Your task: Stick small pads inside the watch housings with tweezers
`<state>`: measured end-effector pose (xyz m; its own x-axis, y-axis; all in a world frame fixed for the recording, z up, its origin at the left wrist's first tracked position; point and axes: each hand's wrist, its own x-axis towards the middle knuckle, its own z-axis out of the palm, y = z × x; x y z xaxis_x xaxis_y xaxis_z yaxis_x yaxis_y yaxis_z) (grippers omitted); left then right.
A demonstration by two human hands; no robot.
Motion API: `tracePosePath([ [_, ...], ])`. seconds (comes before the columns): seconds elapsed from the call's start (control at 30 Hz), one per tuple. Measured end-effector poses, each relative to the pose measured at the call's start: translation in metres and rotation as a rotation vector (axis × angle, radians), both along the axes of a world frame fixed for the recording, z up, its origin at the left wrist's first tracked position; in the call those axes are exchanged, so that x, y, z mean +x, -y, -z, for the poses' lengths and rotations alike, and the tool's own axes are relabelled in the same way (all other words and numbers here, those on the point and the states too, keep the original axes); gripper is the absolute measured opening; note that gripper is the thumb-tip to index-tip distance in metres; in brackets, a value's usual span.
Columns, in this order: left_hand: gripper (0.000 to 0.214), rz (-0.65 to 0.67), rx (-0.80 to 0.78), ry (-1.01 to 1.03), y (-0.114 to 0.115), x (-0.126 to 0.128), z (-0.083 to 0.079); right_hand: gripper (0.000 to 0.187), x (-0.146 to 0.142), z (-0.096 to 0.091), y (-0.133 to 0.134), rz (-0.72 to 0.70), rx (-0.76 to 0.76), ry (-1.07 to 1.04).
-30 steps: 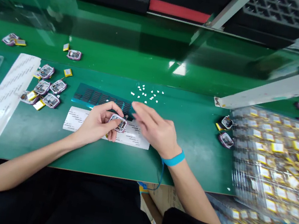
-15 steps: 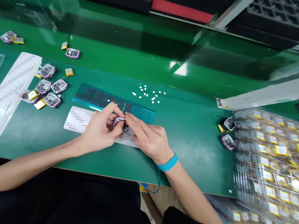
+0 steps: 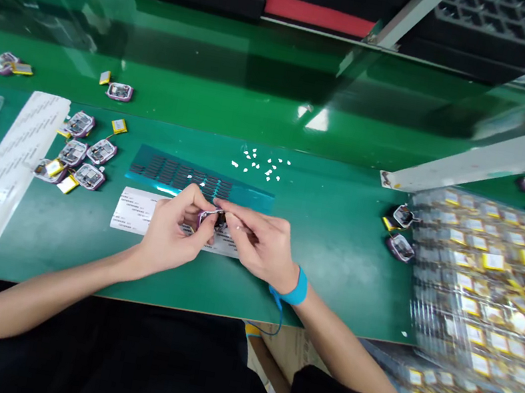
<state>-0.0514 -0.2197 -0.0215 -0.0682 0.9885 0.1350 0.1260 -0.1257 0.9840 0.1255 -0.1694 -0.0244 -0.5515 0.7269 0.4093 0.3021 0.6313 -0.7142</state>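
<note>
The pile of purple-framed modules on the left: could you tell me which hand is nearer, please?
Left. The left hand lies right of the pile; the right hand is farther right.

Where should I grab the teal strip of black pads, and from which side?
Probably the bare right end of the teal strip, coming from the right: it lies flat, black pads cover the rest, and the left hand and right hand crowd its near edge.

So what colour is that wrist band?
Bright blue; the wrist band shows best in the head view.
</note>
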Motion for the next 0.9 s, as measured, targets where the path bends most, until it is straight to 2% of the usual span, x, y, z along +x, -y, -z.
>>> tracePosePath([
  [0.13, 0.016, 0.025, -0.067, -0.062, 0.003, 0.0, -0.001, 0.021, -0.007, -0.005, -0.001, 0.05, -0.294, -0.045],
  [0.27, 0.014, 0.065, -0.083, -0.051, 0.002, 0.0, -0.001, 0.022, -0.008, -0.004, -0.005, 0.062, -0.447, -0.136],
  [0.33, 0.014, 0.087, -0.09, -0.046, 0.001, 0.0, -0.002, 0.024, -0.003, -0.009, -0.009, 0.035, -0.42, -0.135],
  [0.4, 0.012, 0.129, -0.07, -0.106, 0.0, 0.0, -0.003, 0.031, 0.005, -0.019, -0.013, 0.031, -0.321, -0.115],
  [0.47, 0.008, 0.2, -0.001, -0.22, 0.0, 0.001, -0.003, 0.043, 0.016, -0.031, -0.014, 0.109, -0.203, -0.14],
  [0.57, 0.013, 0.322, 0.114, -0.354, 0.0, 0.002, 0.004, 0.053, 0.034, -0.04, -0.01, 0.309, -0.024, -0.129],
  [0.63, 0.015, 0.362, 0.113, -0.401, -0.001, 0.004, 0.01, 0.057, 0.045, -0.036, -0.004, 0.373, -0.019, -0.044],
  [0.7, 0.013, 0.368, 0.049, -0.432, -0.003, 0.005, 0.015, 0.061, 0.054, -0.027, 0.004, 0.348, -0.201, 0.005],
  [0.8, 0.011, 0.381, 0.009, -0.444, -0.005, 0.006, 0.017, 0.062, 0.063, -0.009, 0.017, 0.29, -0.519, -0.04],
  [0.9, 0.012, 0.393, 0.026, -0.445, -0.005, 0.005, 0.018, 0.06, 0.064, 0.005, 0.027, 0.332, -0.589, -0.14],
])
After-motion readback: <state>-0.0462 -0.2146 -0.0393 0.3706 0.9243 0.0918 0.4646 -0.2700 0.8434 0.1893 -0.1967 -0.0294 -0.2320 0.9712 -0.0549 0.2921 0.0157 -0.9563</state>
